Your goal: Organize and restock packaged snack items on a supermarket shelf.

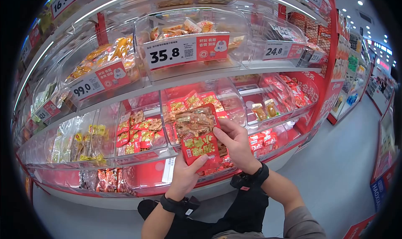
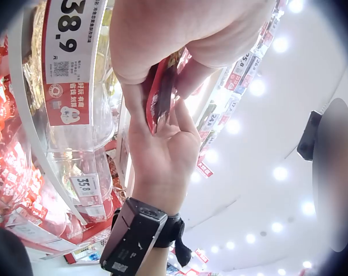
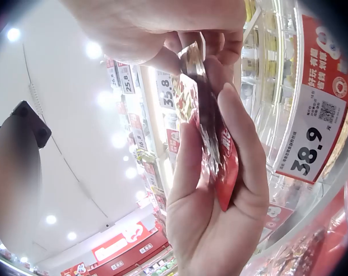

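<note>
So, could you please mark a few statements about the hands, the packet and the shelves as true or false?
1. Both hands hold one red snack packet. True.
2. The left hand grips the packet's top edge. False: it holds the bottom; the right hand holds the right side.
3. The price tag above the packet reads 35.8. True.
4. The packet lies in a bin. False: it is held up in front of the shelves.
5. Each wrist wears a black strap. True.

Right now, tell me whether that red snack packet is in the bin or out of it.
Out. The red snack packet is held up in front of the shelf bins, the left hand gripping its bottom edge, the right hand its side.
</note>
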